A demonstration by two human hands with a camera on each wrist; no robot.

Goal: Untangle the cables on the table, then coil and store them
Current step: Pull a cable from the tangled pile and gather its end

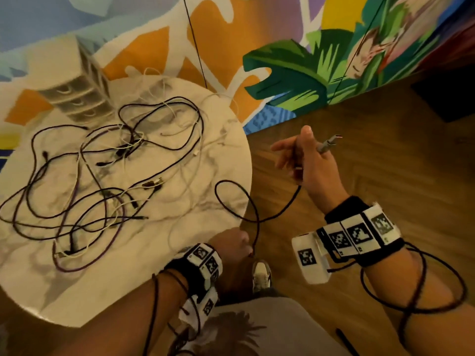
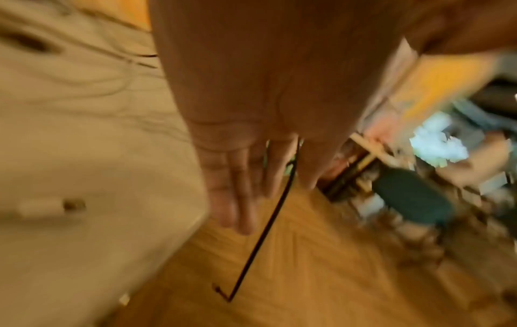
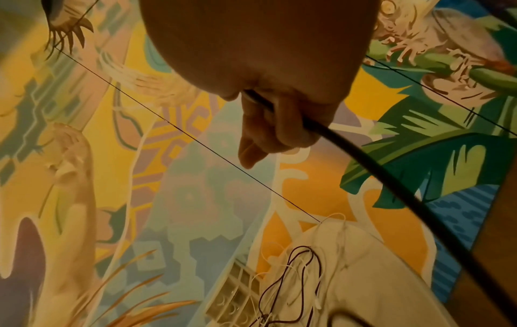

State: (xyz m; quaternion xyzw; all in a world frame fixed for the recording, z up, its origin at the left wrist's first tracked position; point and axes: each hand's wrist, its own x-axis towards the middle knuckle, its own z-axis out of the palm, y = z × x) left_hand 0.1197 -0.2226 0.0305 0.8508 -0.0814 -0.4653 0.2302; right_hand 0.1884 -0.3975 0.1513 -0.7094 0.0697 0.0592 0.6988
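Black wristbands with checkered markers

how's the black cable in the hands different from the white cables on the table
The black cable is dark, thicker and pulled off the table, gripped by the right hand and left hand. The white cables are pale, thinner and lie tangled on the tabletop. Both are loose, uncoiled.
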